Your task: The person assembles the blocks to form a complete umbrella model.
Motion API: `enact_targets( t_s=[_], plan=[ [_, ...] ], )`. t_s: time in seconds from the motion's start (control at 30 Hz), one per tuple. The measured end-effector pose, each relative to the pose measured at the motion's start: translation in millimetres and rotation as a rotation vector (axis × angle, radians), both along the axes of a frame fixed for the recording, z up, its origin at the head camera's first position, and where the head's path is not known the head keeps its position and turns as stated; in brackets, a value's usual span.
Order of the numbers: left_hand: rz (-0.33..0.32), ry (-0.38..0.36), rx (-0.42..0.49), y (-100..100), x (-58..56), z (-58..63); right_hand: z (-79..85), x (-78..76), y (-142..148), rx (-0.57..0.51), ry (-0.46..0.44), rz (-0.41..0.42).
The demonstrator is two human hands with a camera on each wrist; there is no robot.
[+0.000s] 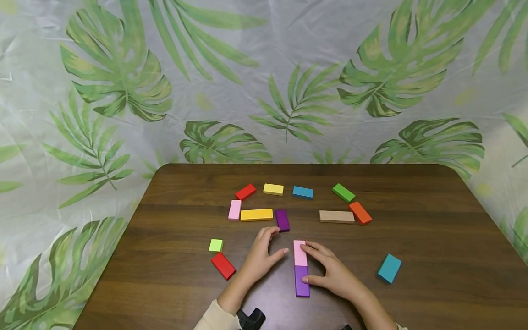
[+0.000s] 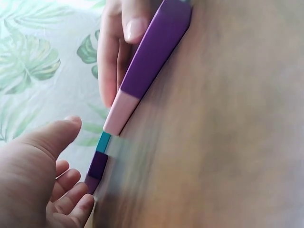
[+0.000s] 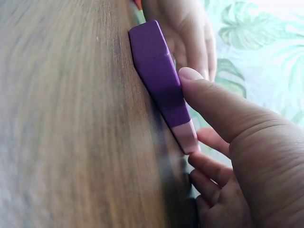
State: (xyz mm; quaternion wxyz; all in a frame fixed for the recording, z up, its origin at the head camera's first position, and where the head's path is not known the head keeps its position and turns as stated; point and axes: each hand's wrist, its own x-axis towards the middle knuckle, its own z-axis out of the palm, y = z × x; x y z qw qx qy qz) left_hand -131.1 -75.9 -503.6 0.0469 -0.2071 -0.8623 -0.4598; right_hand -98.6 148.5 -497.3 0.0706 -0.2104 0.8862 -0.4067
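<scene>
A pink block (image 1: 300, 253) and a purple block (image 1: 302, 281) lie end to end in one straight line near the table's front middle. My right hand (image 1: 336, 277) rests against their right side, fingertips on the pink block and thumb (image 3: 191, 74) on the purple one. To the left of that line is my left hand (image 1: 261, 256), thumb apart from its loosely bent fingers and nothing between them. Its fingertips are right by a dark purple block (image 1: 282, 220); whether they touch it I cannot tell.
Behind the hands, yellow (image 1: 256, 215), pink (image 1: 234, 210), red (image 1: 245, 191), blue (image 1: 303, 192), green (image 1: 343, 193), orange (image 1: 360, 213) and tan (image 1: 336, 217) blocks form a broken curve. Lime (image 1: 216, 245) and red blocks lie left, a teal block (image 1: 389, 268) right.
</scene>
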Motion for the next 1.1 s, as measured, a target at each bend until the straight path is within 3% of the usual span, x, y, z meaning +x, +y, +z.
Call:
enact_targets(
  t_s=[0.57, 1.1],
  plan=[
    [0.083, -0.049, -0.083, 2.3, -33.2, -3.0, -1.6, 0.9, 0.3, -0.003, 0.013, 0.005],
    [0.022, -0.114, -0.131, -1.3, -57.9, 1.5, -2.2, -0.5, 1.1, 0.001, 0.010, 0.010]
  ],
)
